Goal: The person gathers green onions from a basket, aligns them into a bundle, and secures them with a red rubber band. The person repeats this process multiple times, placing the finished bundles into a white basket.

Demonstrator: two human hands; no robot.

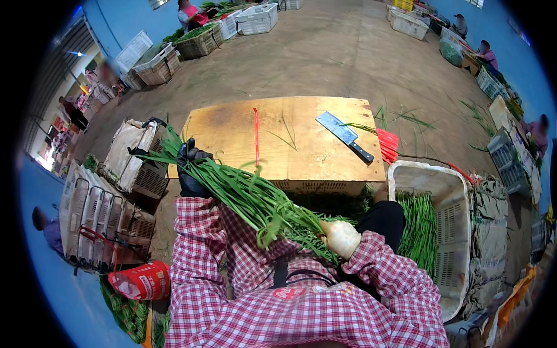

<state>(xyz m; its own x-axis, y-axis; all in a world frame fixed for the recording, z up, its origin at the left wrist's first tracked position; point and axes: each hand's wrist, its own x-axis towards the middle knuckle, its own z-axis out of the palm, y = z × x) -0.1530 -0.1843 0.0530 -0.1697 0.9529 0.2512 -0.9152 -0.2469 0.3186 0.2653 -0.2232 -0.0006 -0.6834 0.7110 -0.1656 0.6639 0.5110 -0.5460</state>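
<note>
My left hand (191,163), in a black glove, grips a bunch of long green leafy stalks (243,191) near its upper left end. The bunch slants down across my lap to my right hand (341,238), in a pale glove, which is closed round its other end. In front of me, a wooden board (222,130) lies on a plastic crate. A red strip (256,137) lies on the board. Farther right rests a cleaver (343,137) with a black handle, a few green stalks touching its blade. Red strips (387,145) hang together at the board's right edge.
At my right stands a white plastic crate (464,243) holding green stalks (415,230). Stacked crates (102,217), a red bag (141,280) and tied green bundles (126,311) are at my left. Several people sit among crates along the walls. Loose leaves litter the floor.
</note>
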